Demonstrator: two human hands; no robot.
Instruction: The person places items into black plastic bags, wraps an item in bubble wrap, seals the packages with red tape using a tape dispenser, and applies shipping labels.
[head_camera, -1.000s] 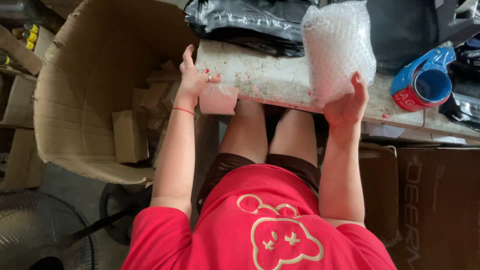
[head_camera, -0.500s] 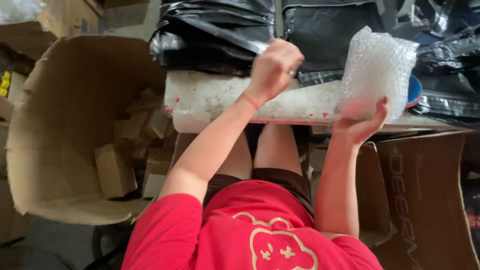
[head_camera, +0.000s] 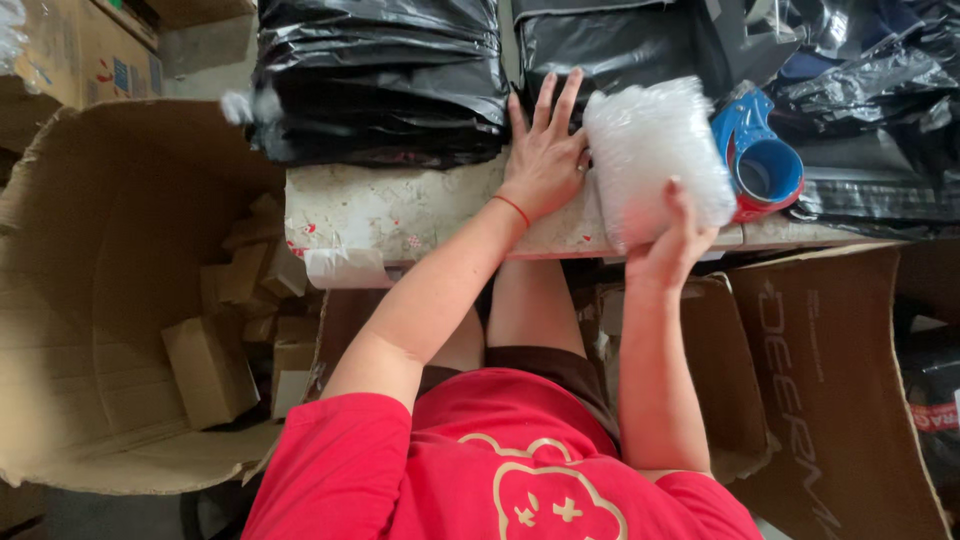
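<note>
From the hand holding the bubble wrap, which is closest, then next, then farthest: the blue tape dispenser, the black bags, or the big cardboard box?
From the right hand:
1. Tape dispenser, just beside the bubble wrap.
2. Black bags, up on the table's far side.
3. Cardboard box, far off on the floor.

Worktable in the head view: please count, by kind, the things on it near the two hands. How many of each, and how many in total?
Bubble-wrapped bundle, held between left hand and right hand: 1
Stacks of black plastic bags: 2
Blue and red tape dispenser: 1
Total: 4
</note>
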